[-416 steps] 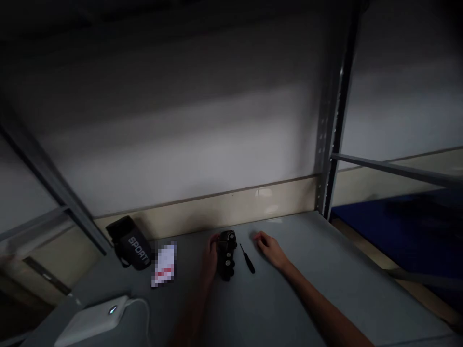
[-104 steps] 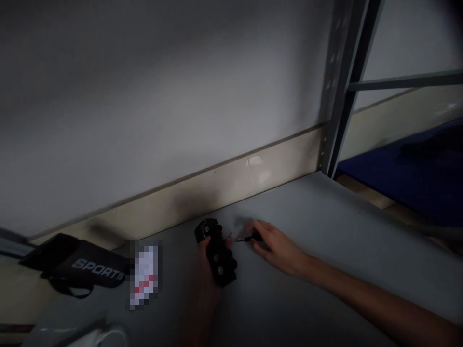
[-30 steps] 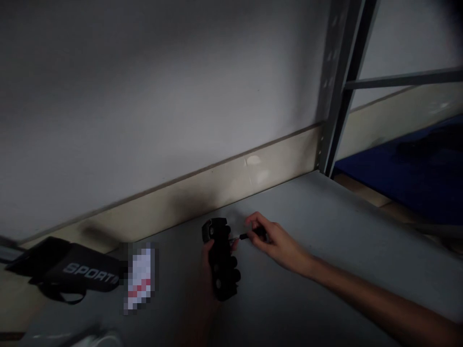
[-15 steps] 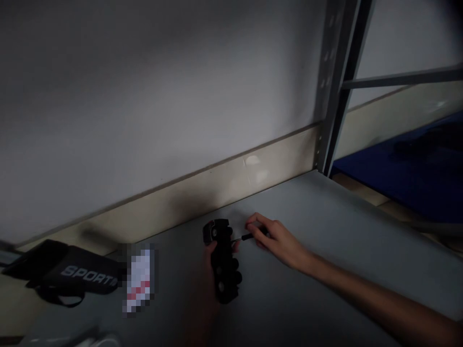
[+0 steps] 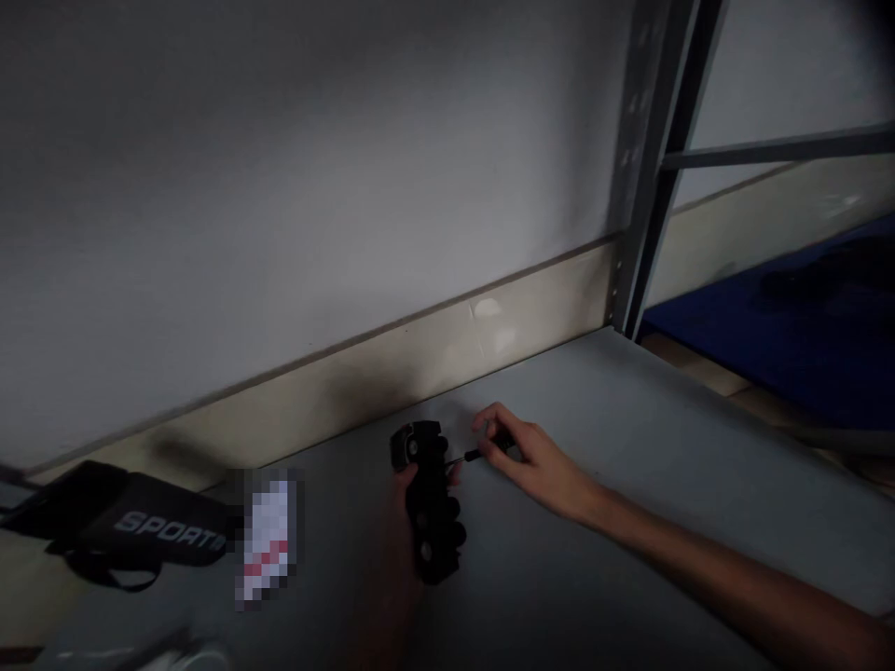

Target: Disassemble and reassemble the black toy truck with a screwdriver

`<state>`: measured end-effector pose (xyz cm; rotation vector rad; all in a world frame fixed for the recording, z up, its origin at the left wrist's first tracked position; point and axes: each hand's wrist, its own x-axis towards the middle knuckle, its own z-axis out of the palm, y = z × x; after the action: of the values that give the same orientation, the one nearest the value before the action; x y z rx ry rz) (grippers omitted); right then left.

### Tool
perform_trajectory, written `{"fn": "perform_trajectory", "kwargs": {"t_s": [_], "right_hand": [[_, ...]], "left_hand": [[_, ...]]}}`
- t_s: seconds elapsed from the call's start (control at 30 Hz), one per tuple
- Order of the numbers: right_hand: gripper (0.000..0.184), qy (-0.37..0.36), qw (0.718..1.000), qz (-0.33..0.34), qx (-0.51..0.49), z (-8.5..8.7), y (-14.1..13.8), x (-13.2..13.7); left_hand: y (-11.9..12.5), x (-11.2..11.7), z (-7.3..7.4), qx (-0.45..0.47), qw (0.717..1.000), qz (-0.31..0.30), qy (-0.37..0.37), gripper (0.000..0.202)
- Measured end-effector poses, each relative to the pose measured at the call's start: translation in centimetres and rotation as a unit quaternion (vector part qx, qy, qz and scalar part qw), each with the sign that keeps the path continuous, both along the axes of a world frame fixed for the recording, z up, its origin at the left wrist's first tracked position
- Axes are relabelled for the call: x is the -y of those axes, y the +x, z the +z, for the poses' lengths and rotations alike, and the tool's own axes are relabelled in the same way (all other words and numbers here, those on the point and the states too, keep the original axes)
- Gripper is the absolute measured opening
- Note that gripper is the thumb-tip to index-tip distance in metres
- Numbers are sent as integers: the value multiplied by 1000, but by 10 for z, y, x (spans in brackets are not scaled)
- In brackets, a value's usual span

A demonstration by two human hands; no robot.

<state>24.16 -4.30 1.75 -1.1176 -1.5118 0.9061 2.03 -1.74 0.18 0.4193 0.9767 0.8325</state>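
Observation:
A dark toy truck [image 5: 433, 508] with several black wheels is tipped on its side above the grey surface. My left hand [image 5: 404, 489] grips it from the left, with the thumb on its near side and a fingertip showing past its right edge. In my right hand [image 5: 510, 447] is a small screwdriver [image 5: 475, 455] with a dark handle. Its thin metal shaft points left and meets the truck's right side between the wheels. Whether the tip sits in a screw cannot be made out.
A black bag marked SPORT [image 5: 146, 522] lies at the left, beside a blurred-out white and red item [image 5: 266, 540]. Behind the grey tabletop [image 5: 601, 401] rises a wall [image 5: 350, 233]. A metal shelf post [image 5: 647, 186] stands at the right, with a blue surface [image 5: 790, 326] beyond.
The fingers of my right hand have lifted and opened a little around the screwdriver handle. The truck and my left hand stay nearly where they were.

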Motion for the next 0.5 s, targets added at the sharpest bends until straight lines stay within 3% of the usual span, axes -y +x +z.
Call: {"fn": "perform_trajectory", "kwargs": {"t_s": [0.2, 0.5], "right_hand": [[13, -6, 1000, 19, -6, 2, -1, 1], [14, -5, 1000, 19, 9, 2, -1, 2]], "left_hand": [[-1, -1, 1, -22, 999, -37, -29, 50], [-5, -3, -5, -25, 999, -39, -25, 50]]}}
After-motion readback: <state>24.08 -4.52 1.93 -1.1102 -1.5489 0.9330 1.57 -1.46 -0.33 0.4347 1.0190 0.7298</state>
